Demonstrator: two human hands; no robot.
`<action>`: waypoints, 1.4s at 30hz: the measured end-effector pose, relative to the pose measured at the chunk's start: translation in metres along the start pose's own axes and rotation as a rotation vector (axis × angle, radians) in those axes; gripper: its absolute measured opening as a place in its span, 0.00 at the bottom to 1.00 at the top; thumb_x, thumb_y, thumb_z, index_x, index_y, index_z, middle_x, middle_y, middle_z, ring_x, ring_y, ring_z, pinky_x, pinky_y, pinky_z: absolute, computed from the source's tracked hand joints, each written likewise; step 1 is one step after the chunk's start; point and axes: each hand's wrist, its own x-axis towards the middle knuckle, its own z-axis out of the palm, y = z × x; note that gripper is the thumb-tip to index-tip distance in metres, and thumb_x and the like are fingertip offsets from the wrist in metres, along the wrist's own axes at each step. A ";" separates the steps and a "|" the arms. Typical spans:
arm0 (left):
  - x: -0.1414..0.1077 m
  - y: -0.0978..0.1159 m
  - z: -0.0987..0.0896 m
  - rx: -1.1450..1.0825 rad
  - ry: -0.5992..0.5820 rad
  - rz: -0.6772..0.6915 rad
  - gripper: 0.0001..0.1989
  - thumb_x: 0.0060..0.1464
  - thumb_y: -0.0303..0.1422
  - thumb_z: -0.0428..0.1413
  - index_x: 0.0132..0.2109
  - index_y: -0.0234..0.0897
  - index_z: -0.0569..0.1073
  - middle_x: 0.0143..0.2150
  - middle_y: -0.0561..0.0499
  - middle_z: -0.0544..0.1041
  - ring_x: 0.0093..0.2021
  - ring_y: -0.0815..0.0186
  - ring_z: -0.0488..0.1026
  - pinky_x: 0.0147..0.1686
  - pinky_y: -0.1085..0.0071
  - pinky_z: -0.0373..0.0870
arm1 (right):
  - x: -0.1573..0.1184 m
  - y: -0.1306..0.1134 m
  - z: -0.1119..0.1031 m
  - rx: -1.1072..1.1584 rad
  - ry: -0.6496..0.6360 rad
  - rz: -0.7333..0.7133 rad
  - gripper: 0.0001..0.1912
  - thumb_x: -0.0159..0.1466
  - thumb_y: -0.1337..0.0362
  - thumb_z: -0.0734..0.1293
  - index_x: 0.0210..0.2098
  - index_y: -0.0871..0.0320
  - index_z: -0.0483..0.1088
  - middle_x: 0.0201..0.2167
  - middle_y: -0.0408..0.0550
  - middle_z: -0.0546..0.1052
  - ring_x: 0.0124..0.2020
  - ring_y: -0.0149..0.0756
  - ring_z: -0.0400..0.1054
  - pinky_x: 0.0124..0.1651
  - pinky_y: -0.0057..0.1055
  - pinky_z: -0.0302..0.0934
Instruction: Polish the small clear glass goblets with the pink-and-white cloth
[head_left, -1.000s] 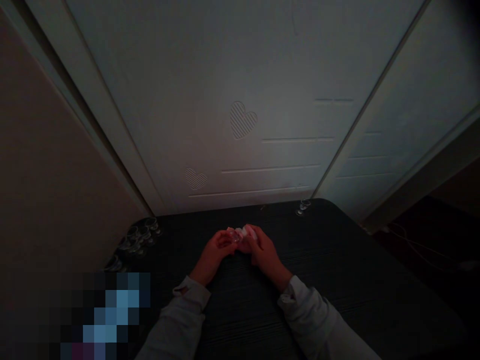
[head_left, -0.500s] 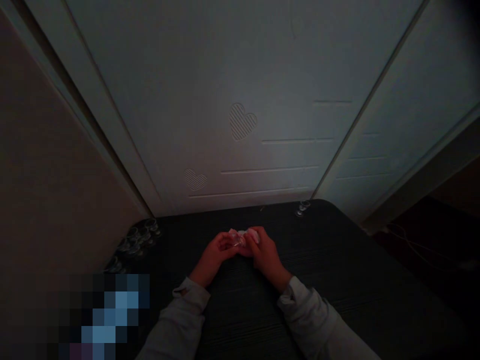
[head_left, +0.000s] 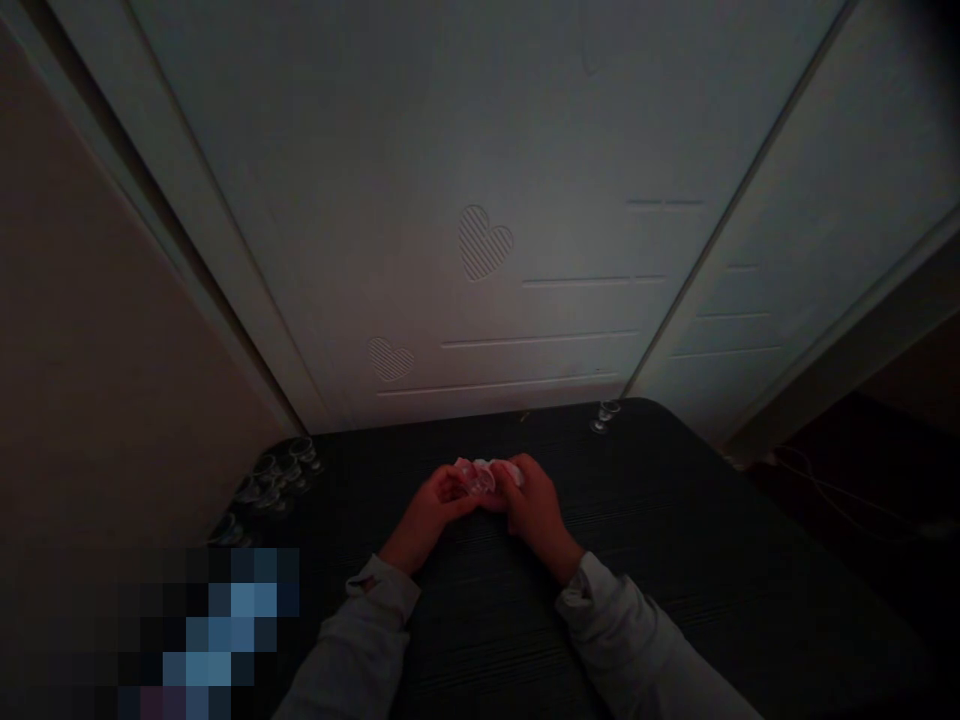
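Note:
In the head view, my left hand (head_left: 427,512) is closed around one side of a small clear stemmed glass (head_left: 478,480), low above the middle of the table. From the other side my right hand (head_left: 538,508) presses a crumpled pale pink cloth (head_left: 491,501) to the glass, its thumb lying over the folds. Folds of cloth also show behind the glass. Fingers and cloth hide part of the glass, and the dim light blurs its outline.
Several small stemmed glasses (head_left: 271,478) cluster at the dark table's (head_left: 480,620) left edge. Another stemmed glass (head_left: 605,416) stands near the back right. A pale panel with embossed hearts (head_left: 485,245) rises behind the table. A pixelated patch (head_left: 232,620) covers the lower left.
The glass has turned slightly between my hands, and more of its round shape shows. The cloth has shifted a little with my right fingers. Both arms stay nearly still.

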 end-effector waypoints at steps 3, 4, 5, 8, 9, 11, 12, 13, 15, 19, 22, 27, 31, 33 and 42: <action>0.000 0.000 0.000 -0.004 0.020 0.000 0.11 0.43 0.29 0.65 0.34 0.37 0.70 0.37 0.51 0.78 0.37 0.65 0.74 0.38 0.70 0.67 | -0.002 0.000 0.001 0.049 -0.015 0.029 0.14 0.62 0.54 0.60 0.25 0.55 0.62 0.19 0.39 0.66 0.17 0.30 0.60 0.19 0.26 0.51; -0.001 0.000 0.001 -0.007 0.026 0.000 0.12 0.43 0.29 0.65 0.35 0.37 0.71 0.37 0.51 0.78 0.37 0.65 0.74 0.37 0.71 0.67 | -0.003 -0.001 0.001 0.069 -0.020 0.040 0.14 0.62 0.53 0.59 0.25 0.55 0.62 0.19 0.38 0.65 0.16 0.29 0.59 0.18 0.26 0.50; -0.001 0.001 0.001 -0.011 0.033 -0.001 0.12 0.43 0.30 0.65 0.35 0.37 0.71 0.36 0.51 0.78 0.36 0.65 0.74 0.36 0.71 0.67 | -0.003 -0.002 0.001 0.089 -0.026 0.051 0.14 0.63 0.53 0.59 0.25 0.55 0.61 0.18 0.38 0.65 0.15 0.28 0.58 0.17 0.25 0.50; -0.001 0.002 0.003 -0.026 0.053 0.000 0.12 0.42 0.29 0.65 0.35 0.36 0.71 0.36 0.51 0.78 0.35 0.66 0.73 0.33 0.73 0.66 | -0.004 -0.003 0.000 0.154 -0.051 0.092 0.15 0.63 0.52 0.58 0.26 0.55 0.61 0.15 0.36 0.63 0.11 0.27 0.56 0.13 0.24 0.48; -0.001 0.002 0.003 -0.034 0.062 0.001 0.12 0.42 0.29 0.65 0.36 0.36 0.71 0.36 0.51 0.78 0.34 0.67 0.73 0.33 0.73 0.66 | -0.004 -0.003 0.001 0.176 -0.059 0.109 0.16 0.63 0.52 0.57 0.26 0.55 0.61 0.14 0.35 0.62 0.10 0.27 0.56 0.12 0.24 0.48; -0.001 0.002 0.002 -0.052 0.085 0.001 0.13 0.42 0.28 0.64 0.37 0.36 0.71 0.36 0.51 0.77 0.34 0.67 0.72 0.32 0.73 0.65 | -0.003 -0.001 0.001 0.224 -0.070 0.144 0.16 0.63 0.51 0.56 0.27 0.56 0.62 0.14 0.35 0.63 0.09 0.26 0.56 0.10 0.24 0.48; -0.001 0.001 0.001 -0.062 0.098 0.001 0.14 0.42 0.28 0.64 0.38 0.36 0.71 0.36 0.51 0.77 0.34 0.67 0.72 0.32 0.73 0.65 | -0.002 0.000 0.001 0.247 -0.071 0.159 0.16 0.63 0.51 0.56 0.28 0.56 0.62 0.15 0.35 0.63 0.09 0.26 0.57 0.10 0.23 0.49; 0.000 0.001 0.001 -0.072 0.112 0.000 0.15 0.42 0.28 0.64 0.39 0.37 0.71 0.36 0.51 0.77 0.34 0.67 0.72 0.32 0.73 0.66 | -0.001 0.001 0.002 0.269 -0.070 0.171 0.17 0.63 0.51 0.55 0.29 0.57 0.62 0.16 0.35 0.64 0.09 0.26 0.57 0.10 0.23 0.49; 0.000 0.000 0.000 -0.092 0.134 -0.002 0.16 0.41 0.27 0.64 0.40 0.37 0.71 0.37 0.51 0.77 0.35 0.66 0.73 0.33 0.72 0.66 | 0.000 0.003 0.003 0.306 -0.076 0.184 0.17 0.63 0.51 0.56 0.30 0.58 0.63 0.18 0.36 0.65 0.10 0.25 0.58 0.10 0.22 0.51; 0.000 0.001 0.000 -0.134 0.152 -0.014 0.17 0.40 0.26 0.64 0.40 0.37 0.72 0.38 0.50 0.78 0.38 0.65 0.73 0.36 0.71 0.67 | 0.000 0.001 0.003 0.356 -0.122 0.180 0.17 0.62 0.50 0.58 0.33 0.57 0.64 0.19 0.34 0.65 0.10 0.24 0.57 0.09 0.21 0.52; -0.001 0.002 0.000 -0.175 0.155 -0.028 0.18 0.39 0.26 0.65 0.41 0.36 0.73 0.38 0.50 0.78 0.38 0.65 0.74 0.39 0.70 0.68 | -0.001 -0.001 0.002 0.386 -0.163 0.179 0.17 0.62 0.49 0.58 0.37 0.57 0.64 0.20 0.34 0.66 0.10 0.24 0.58 0.09 0.20 0.52; -0.001 0.006 0.000 -0.251 0.177 -0.035 0.17 0.40 0.29 0.66 0.40 0.36 0.73 0.36 0.51 0.78 0.36 0.67 0.74 0.39 0.70 0.69 | -0.003 -0.002 0.002 0.449 -0.260 0.166 0.18 0.60 0.48 0.60 0.34 0.58 0.66 0.18 0.35 0.65 0.12 0.24 0.58 0.11 0.19 0.54; 0.000 0.006 -0.001 -0.284 0.204 -0.047 0.16 0.43 0.32 0.66 0.40 0.35 0.73 0.37 0.49 0.78 0.36 0.66 0.74 0.37 0.71 0.70 | -0.005 -0.004 0.002 0.541 -0.333 0.192 0.18 0.58 0.48 0.64 0.32 0.58 0.65 0.19 0.36 0.65 0.14 0.24 0.59 0.11 0.19 0.56; 0.000 0.004 -0.001 -0.289 0.208 -0.053 0.16 0.43 0.33 0.65 0.40 0.35 0.73 0.35 0.50 0.77 0.34 0.67 0.74 0.35 0.71 0.70 | -0.006 -0.006 0.001 0.597 -0.370 0.221 0.19 0.57 0.48 0.65 0.35 0.58 0.64 0.20 0.36 0.66 0.14 0.25 0.60 0.12 0.20 0.57; 0.002 -0.001 -0.004 -0.292 0.183 -0.067 0.17 0.44 0.35 0.65 0.41 0.34 0.74 0.33 0.50 0.77 0.31 0.68 0.74 0.31 0.73 0.69 | -0.007 -0.008 -0.001 0.762 -0.437 0.292 0.21 0.51 0.49 0.71 0.35 0.57 0.64 0.20 0.36 0.68 0.16 0.25 0.58 0.16 0.22 0.58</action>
